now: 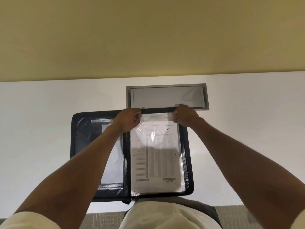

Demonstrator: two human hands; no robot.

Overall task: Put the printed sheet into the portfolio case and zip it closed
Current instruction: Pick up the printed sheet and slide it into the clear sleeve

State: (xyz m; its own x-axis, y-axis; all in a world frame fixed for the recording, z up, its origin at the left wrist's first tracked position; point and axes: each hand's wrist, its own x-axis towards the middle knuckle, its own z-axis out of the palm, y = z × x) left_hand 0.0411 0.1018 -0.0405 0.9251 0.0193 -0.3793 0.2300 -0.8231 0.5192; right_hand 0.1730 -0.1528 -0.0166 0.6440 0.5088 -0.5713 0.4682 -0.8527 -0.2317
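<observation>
A black zip portfolio case (188, 156) lies open flat on the white table. On its right half the printed sheet (156, 156), a form with columns of small print, sits inside a clear plastic sleeve (180, 172). My left hand (128, 119) pinches the sleeve's top left corner at the case's far edge. My right hand (185, 115) pinches the top right corner. The left half of the case (82, 146) shows a clear pocket, partly hidden by my left forearm.
A grey recessed cable hatch (166, 96) is set into the white table (41, 121) just behind the case. A yellow wall rises at the table's far edge. The case's near edge overhangs the table front, above my lap.
</observation>
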